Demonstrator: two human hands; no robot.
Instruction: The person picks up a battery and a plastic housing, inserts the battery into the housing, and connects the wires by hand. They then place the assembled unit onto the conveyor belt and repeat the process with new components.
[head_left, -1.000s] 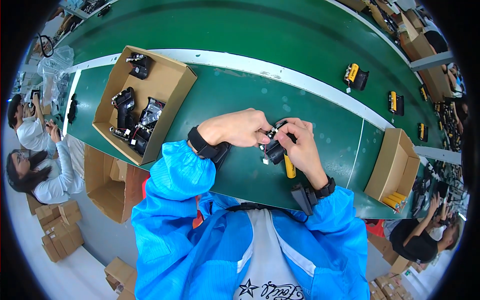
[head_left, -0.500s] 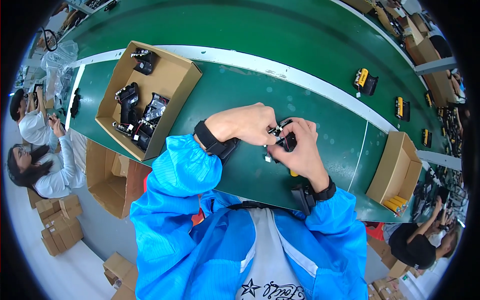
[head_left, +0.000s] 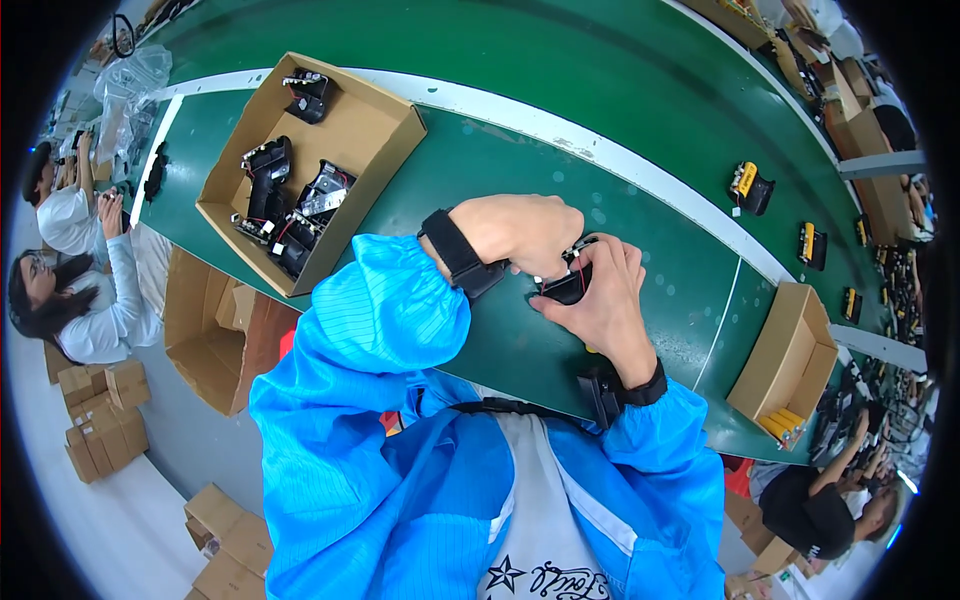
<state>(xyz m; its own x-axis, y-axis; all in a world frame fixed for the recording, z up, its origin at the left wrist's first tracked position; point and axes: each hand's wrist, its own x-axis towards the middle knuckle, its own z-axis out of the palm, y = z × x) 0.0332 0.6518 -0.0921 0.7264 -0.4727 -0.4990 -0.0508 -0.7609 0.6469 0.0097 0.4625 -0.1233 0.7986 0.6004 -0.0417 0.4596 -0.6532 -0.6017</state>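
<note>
Over the green bench, my right hand point(head_left: 612, 305) is closed around a small black plastic housing point(head_left: 568, 287) with a red wire, thumb at the near side and fingers at the far side. Closed and bent at the wrist, my left hand point(head_left: 530, 232) has its fingertips against the left and far edge of that housing. Whatever those fingers pinch is hidden behind the hand. White connector bits show at the housing's edge. A little of something yellow peeks out below my right palm.
An open cardboard box point(head_left: 375, 145) of similar black housings stands to the left. Another cardboard box point(head_left: 790, 345), holding yellow cylinders point(head_left: 785, 425), is at the right. Beyond the white strip lie black housings with yellow cylinders point(head_left: 752, 187). People sit at both sides.
My left hand has shifted slightly right and up, its fingers now lower over the housing. The housing has turned so its dark hollow shows more. The whole view has shifted slightly.
</note>
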